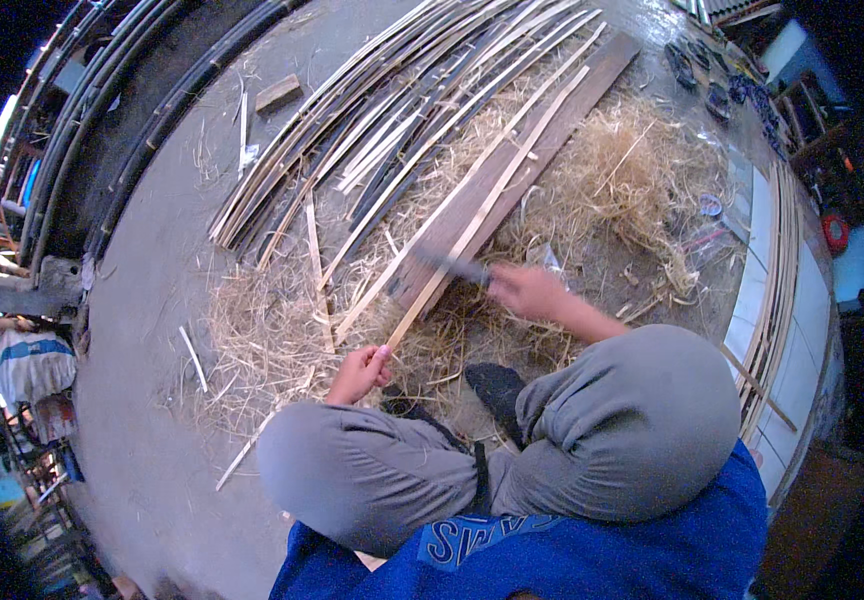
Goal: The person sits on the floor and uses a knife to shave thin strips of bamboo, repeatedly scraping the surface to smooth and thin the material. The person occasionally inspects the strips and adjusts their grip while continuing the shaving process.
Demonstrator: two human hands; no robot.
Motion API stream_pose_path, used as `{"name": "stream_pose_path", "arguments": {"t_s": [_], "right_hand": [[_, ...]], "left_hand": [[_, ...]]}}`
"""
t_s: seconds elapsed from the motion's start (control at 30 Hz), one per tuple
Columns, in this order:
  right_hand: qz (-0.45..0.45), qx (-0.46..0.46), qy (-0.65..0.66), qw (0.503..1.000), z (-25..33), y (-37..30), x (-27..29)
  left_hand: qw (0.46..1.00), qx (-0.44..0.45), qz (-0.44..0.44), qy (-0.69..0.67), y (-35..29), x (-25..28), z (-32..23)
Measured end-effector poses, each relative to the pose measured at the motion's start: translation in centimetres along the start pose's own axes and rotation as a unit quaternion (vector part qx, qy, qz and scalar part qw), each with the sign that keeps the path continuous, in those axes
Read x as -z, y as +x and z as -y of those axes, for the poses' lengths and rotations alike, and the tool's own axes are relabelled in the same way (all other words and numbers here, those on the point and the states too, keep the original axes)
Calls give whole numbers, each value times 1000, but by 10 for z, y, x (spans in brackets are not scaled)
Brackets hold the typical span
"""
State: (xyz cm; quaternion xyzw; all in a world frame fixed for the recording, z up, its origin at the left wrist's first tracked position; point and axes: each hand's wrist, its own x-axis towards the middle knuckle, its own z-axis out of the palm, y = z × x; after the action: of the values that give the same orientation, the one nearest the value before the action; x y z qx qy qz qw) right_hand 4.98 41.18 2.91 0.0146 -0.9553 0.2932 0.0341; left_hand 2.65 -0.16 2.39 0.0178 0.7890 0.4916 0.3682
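Note:
My left hand [357, 375] is closed around the near end of a long pale bamboo strip [484, 228]. From there the strip runs away to the upper right, over a long brown wooden plank [592, 88]. My right hand [530, 291] is closed around the handle of a knife [464, 268], whose blade is smeared by motion. The blade points left and crosses over the strip near the plank's near end; whether it touches the strip I cannot tell. A second pale strip [392, 270] lies along the plank's left side.
Many split bamboo strips [372, 110] lie fanned out beyond my hands. Curly shavings [642, 165] are heaped right of the plank and scattered below it. More strips [778, 290] rest on white tiles at the right. Dark poles [137, 130] stand at far left; a wood block [277, 94] lies nearby.

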Motion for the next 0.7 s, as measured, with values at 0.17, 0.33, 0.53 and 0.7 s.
{"name": "stream_pose_path", "arguments": {"t_s": [0.17,0.33,0.53,0.7], "right_hand": [[-97,-205,-66,972,-85,29,69],[12,-209,13,978,4,17,17],[83,7,-142,986,-10,-36,-32],[-96,-244,-39,964,-46,17,77]], "left_hand": [[989,-22,-50,136,-24,43,78],[972,-92,-87,200,-10,18,39],[906,-161,-89,382,10,-15,-27],[916,-95,-92,380,-16,17,35]]}}
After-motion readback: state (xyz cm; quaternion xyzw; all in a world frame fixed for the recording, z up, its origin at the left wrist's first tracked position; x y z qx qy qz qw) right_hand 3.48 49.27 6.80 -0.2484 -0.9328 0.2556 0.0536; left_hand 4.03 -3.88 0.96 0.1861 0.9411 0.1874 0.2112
